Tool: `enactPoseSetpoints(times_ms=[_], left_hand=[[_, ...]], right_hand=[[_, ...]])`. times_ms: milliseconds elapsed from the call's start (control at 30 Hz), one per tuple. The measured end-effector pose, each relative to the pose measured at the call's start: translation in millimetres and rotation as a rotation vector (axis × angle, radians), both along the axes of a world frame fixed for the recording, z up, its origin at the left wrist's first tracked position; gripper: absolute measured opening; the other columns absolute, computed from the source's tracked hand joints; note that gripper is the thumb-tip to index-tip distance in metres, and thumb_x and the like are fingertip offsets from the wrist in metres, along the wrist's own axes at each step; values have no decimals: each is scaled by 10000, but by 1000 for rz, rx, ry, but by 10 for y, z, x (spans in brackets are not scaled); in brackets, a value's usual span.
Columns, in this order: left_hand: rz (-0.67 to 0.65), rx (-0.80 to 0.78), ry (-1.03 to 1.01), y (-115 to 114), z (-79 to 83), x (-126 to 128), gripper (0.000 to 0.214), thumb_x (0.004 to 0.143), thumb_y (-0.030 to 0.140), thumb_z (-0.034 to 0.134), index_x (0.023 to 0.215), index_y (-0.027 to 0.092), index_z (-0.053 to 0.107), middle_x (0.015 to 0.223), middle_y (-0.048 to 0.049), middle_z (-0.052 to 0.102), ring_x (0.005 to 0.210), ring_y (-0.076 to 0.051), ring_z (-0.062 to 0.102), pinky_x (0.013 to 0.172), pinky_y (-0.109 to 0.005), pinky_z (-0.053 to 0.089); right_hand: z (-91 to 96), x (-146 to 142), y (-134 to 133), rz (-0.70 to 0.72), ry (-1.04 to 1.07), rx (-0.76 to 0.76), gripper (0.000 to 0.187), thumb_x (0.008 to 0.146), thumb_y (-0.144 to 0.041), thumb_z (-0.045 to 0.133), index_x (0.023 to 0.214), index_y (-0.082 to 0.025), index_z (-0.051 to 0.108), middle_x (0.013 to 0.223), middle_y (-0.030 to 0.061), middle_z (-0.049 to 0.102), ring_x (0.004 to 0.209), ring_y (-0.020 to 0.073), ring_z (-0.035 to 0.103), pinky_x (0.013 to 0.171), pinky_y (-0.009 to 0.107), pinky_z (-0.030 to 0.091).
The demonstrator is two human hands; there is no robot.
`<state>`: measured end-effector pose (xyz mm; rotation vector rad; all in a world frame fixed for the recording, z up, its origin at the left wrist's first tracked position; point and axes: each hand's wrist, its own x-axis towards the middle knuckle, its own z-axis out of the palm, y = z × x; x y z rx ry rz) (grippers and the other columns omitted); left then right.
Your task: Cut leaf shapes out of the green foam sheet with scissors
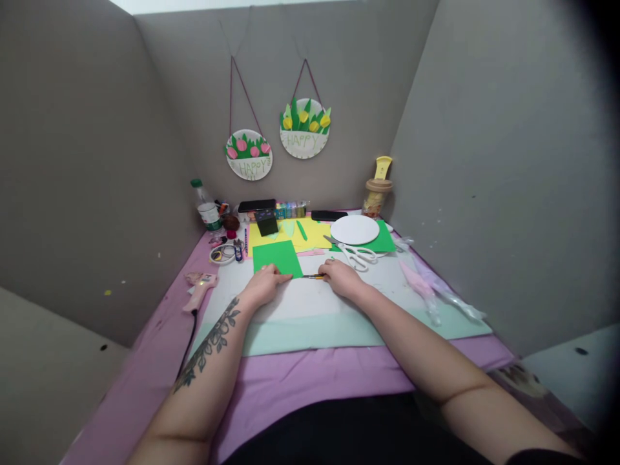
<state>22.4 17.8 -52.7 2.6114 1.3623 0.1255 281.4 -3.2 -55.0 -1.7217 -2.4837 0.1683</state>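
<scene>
The left hand (264,285) is laid open and flat, palm down, on the near edge of the green sheet (277,256). The sheet lies on the white mat (310,303), just in front of the yellow paper (310,234). The right hand (341,278) is curled at the end of a slim yellow-and-dark tool (313,276) lying just beside the sheet's near right corner. The step appears to be marking or cutting the sheet. It is judged best done with the sheet pressed evenly so it cannot slide, the fingers kept clear of the tool's line, and the tool drawn in one steady stroke. Whether the tool is pinched or only touched cannot be told, since the right fingertips are hidden by the back of the hand. The tool is too small to be made out as a pencil or a knife, and no marks can be seen on the sheet. The scissors (358,254) and the white plate (354,229) lie beyond the right hand.
</scene>
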Motion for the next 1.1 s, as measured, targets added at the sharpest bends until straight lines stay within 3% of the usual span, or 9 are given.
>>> enactPoseSetpoints(times_ms=[167, 533, 667, 833, 1100], left_hand=[[137, -6, -68, 39, 33, -77, 380, 883, 231, 418, 1182, 226, 653, 1009, -94, 646, 884, -207, 591, 829, -288, 432], [222, -74, -164, -66, 23, 110, 347, 806, 165, 467, 1075, 198, 682, 902, -58, 696, 828, -197, 618, 750, -265, 456], [111, -13, -137, -36, 10, 37, 424, 821, 108, 421, 1142, 229, 668, 1003, -81, 642, 934, -207, 570, 842, -288, 438], [-106, -71, -105, -30, 38, -58, 452, 855, 119, 371, 1170, 266, 658, 1013, -66, 600, 944, -196, 527, 866, -292, 406], [-93, -95, -24, -74, 67, -13, 412, 921, 251, 349, 1233, 337, 603, 1038, -59, 545, 895, -198, 463, 872, -304, 348]], right_hand=[[-30, 6, 17, 2, -11, 12, 233, 871, -156, 484, 1025, -203, 654, 1016, 81, 609, 976, 194, 530, 756, 257, 353], [-81, 116, 168, 60, 42, 65, 230, 862, -152, 508, 1008, -208, 675, 980, 64, 613, 960, 187, 519, 782, 262, 349], [-75, 121, 148, 69, 42, 69, 233, 859, -148, 510, 1012, -209, 675, 979, 63, 618, 969, 184, 520, 815, 260, 349], [-71, 131, 140, 63, 37, 59, 241, 853, -139, 514, 1014, -208, 679, 983, 63, 625, 969, 183, 526, 823, 256, 350], [-40, 120, 108, 62, -18, 53, 237, 869, -163, 511, 1036, -211, 672, 997, 73, 625, 997, 190, 521, 831, 260, 346]])
